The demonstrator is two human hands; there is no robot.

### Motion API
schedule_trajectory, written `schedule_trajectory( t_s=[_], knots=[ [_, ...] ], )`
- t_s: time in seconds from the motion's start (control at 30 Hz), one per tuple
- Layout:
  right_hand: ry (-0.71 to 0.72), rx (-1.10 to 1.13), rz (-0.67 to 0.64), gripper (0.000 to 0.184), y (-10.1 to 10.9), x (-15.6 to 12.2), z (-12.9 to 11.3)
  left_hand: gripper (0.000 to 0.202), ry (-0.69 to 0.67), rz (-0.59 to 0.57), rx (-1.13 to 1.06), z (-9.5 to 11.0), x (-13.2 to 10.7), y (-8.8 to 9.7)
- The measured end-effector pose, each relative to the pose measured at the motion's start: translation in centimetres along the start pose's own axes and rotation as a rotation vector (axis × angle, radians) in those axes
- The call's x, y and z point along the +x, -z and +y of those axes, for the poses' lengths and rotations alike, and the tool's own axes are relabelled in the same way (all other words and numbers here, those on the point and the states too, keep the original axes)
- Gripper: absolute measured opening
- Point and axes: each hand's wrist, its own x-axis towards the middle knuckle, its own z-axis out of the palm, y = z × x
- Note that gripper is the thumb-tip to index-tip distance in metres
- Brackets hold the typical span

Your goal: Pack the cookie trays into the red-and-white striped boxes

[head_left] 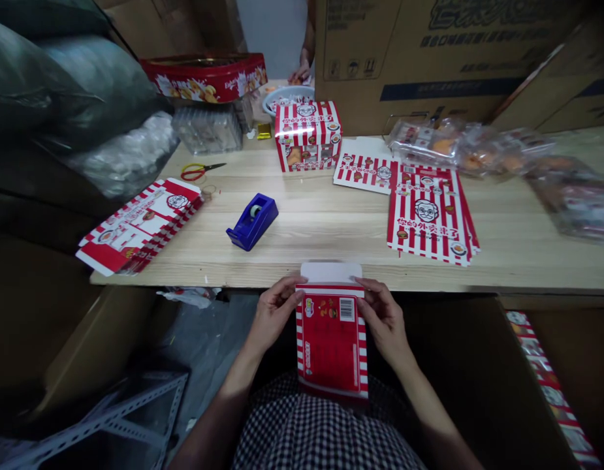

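Observation:
I hold a red-and-white striped paper box (332,339) over my lap, just below the table's front edge, its white top flap raised. My left hand (272,314) grips its left upper side with fingers closed on the edge. My right hand (384,316) grips the right upper side the same way. A blue tape dispenser (253,220) stands on the wooden table (331,215) ahead of my left hand. A stack of flat striped box blanks (429,219) lies ahead to the right.
An assembled striped box (307,136) stands mid-table. More flat blanks (140,225) overhang the left edge. Scissors (200,171), bagged snacks (482,151), a red tin (204,77) and cardboard cartons (429,52) lie beyond. Another person's hand (300,70) reaches by a plate at the back.

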Motion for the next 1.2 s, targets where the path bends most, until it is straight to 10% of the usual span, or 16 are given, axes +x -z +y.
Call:
schedule_trajectory(
  t_s=[0.6,1.03,1.2],
  knots=[
    [-0.250,0.030,-0.163,0.019,1.7,3.2,-0.3,0.025,-0.146,-0.282,0.329,1.9,2.2,1.5],
    [-0.245,0.098,0.074,0.019,1.2,3.3,1.6,0.020,0.030,0.061,-0.153,-1.1,1.8,-1.5],
    [-0.318,0.266,0.097,0.044,1.3,3.1,1.5,0.073,0.191,0.096,-0.364,-1.1,1.9,-1.6]
  ],
)
